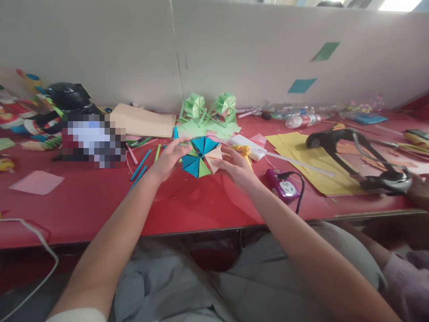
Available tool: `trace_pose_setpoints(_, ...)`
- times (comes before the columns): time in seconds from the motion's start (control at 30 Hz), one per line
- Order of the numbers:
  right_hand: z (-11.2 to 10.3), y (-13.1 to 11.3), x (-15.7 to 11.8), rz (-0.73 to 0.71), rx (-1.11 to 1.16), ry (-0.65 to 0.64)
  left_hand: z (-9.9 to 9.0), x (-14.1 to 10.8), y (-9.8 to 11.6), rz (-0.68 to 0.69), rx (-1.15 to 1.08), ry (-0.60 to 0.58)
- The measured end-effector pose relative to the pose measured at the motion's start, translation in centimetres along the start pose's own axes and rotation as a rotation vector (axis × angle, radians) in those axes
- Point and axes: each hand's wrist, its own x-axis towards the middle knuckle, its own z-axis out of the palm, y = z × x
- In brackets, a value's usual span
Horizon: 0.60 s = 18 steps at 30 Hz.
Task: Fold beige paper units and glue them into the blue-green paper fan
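A folded paper wheel [197, 163] in blue, green and pale peach is held up between my two hands above the red table [191, 205]. My left hand [169, 159] grips its upper left edge, with the fingers along the top. On the other side my right hand [235, 166] has its thumb and fingers on the peach segments. Behind the wheel stand two light green paper wheels on stands, one on the left [195, 107] and one on the right [226, 105]. A yellow glue gun [246, 150] lies just beyond my right hand.
Right of my hands are a purple power socket [284, 185] with a black cord, yellow sheets [315, 179] and a black headset [355, 156]. Another person's hand [418, 190] is at the right edge. Blue paper sticks [140, 165] and a pink sheet [36, 182] lie left.
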Motion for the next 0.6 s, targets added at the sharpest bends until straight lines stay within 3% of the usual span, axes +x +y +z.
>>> trace_pose_setpoints(0.17,-0.28,-0.05,0.05,0.007,-0.058,-0.003,-0.11,-0.01,0.07,0.04,0.057,-0.083)
trace_pose_setpoints(0.6,-0.21,0.4,0.21,-0.102,-0.021,0.035,-0.05,-0.75,0.92,-0.085,-0.01,-0.157)
